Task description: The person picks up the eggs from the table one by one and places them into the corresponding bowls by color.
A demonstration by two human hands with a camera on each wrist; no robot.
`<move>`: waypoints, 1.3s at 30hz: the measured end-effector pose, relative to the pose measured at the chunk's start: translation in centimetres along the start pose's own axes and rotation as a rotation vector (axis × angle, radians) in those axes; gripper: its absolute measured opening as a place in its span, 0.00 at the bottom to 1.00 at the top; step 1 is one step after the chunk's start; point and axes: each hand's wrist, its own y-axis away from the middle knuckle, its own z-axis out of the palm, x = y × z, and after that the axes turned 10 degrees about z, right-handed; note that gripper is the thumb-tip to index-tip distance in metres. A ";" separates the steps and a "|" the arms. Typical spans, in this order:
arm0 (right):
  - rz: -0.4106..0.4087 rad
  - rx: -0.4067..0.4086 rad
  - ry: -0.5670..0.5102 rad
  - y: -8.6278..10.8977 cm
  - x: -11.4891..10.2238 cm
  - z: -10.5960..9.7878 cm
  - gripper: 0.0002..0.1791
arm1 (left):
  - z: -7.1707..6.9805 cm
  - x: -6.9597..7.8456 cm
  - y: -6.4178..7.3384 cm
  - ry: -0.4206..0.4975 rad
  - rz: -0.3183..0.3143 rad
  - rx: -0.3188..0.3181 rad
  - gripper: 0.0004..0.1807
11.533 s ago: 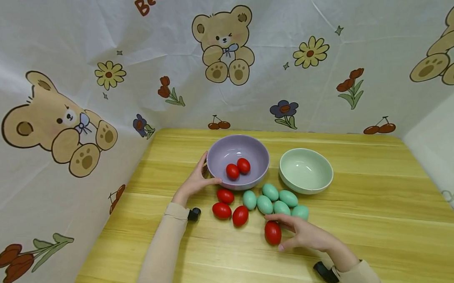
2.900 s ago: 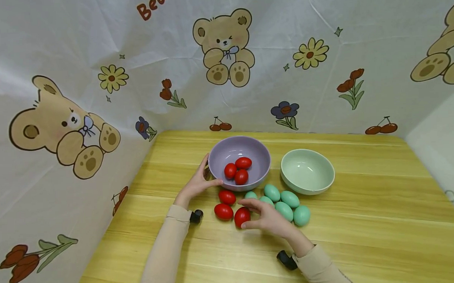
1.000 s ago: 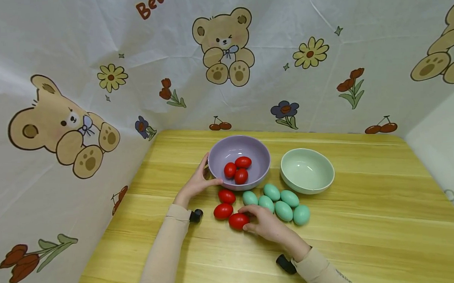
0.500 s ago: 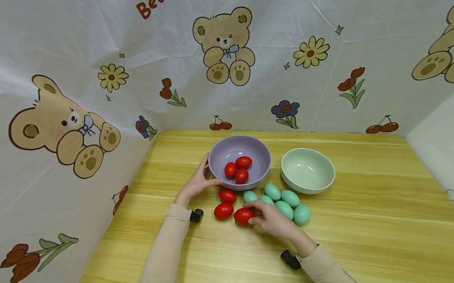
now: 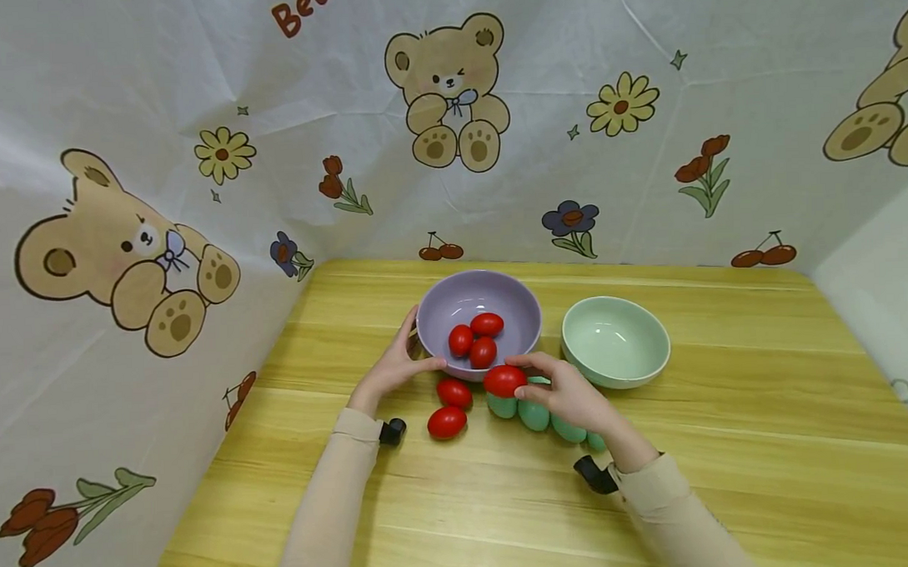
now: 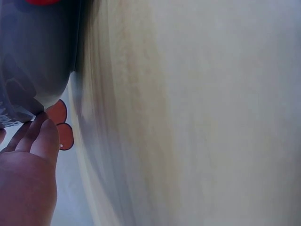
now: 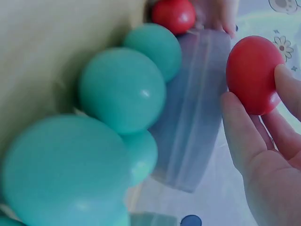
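My left hand (image 5: 393, 371) holds the purple bowl (image 5: 473, 293) at its left side, thumb along the near rim; the left wrist view shows its fingers (image 6: 46, 141) against the bowl's outer wall. Three red eggs (image 5: 461, 341) lie inside. Another red egg (image 5: 505, 382) is pinched between the thumb and fingers of my right hand (image 5: 581, 400), raised just in front of the bowl's near rim. Two more red eggs (image 5: 447, 423) lie on the table below my left thumb. Several mint-green eggs (image 5: 534, 416) sit under and beside my right hand, partly hidden by it.
A pale green bowl (image 5: 613, 336) with nothing in it stands right of the purple one. The wooden table (image 5: 766, 406) ends at a white cloth backdrop (image 5: 541, 189) printed with bears and flowers, behind and on both sides.
My right hand has picked up the nearest red egg from the table and carried it up and forward toward the purple bowl. Earlier, a third red egg went into that bowl. My left hand stays put.
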 end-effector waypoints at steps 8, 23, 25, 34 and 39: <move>0.044 0.014 -0.049 -1.9 -1.1 -1.1 0.24 | -0.1 -0.2 -0.1 -0.002 0.011 -0.003 0.58; 0.163 0.052 -0.265 -5.4 -1.8 -1.8 0.26 | -0.1 -0.2 -0.1 0.001 0.011 -0.005 0.59; 0.187 0.064 -0.279 -5.9 -1.8 -1.9 0.27 | -0.2 -0.3 0.0 0.002 0.005 -0.003 0.59; 0.291 0.095 -0.248 -7.9 -1.8 -1.8 0.26 | 0.0 0.0 0.2 0.008 0.001 0.001 0.58; 0.280 0.107 -0.209 -8.8 -1.4 -1.7 0.26 | 0.0 0.2 0.1 0.011 0.005 0.001 0.58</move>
